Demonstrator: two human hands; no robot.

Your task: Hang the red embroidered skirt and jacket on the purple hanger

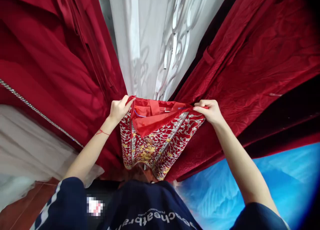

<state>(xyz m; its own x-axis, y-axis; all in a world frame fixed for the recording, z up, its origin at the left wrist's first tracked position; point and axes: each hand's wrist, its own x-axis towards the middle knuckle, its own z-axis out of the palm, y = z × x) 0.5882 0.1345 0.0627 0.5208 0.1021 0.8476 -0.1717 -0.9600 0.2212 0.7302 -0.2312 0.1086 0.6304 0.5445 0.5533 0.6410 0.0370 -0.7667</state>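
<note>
An embroidered red garment [156, 143] hangs in the middle of the view, just in front of the person's chest. The left hand [119, 109] pinches its top edge at the left corner, and the right hand [211, 112] pinches the same edge at the right corner. Each grip is clenched on the cloth, with the edge drawn out between them. A plain red lining [151, 121] folds forward over the gold and silver stitching below. It may be a skirt held by its waistband, though the folds hide the cut.

The cloth looks soft and fairly light, drooping freely from the two held corners. The dense metallic embroidery probably adds some weight and stiffness and could snag on a nail. The plain top hem therefore seems a better place to take hold than the stitched panel.

Beyond the garment stands a white carved panel [162, 40], flanked by a left curtain [50, 67] and a right curtain [255, 63], both deep red. A red thread [102, 132] circles the left wrist. White cloth [27, 140] lies near left and a blue patterned sheet [262, 180] near right.
</note>
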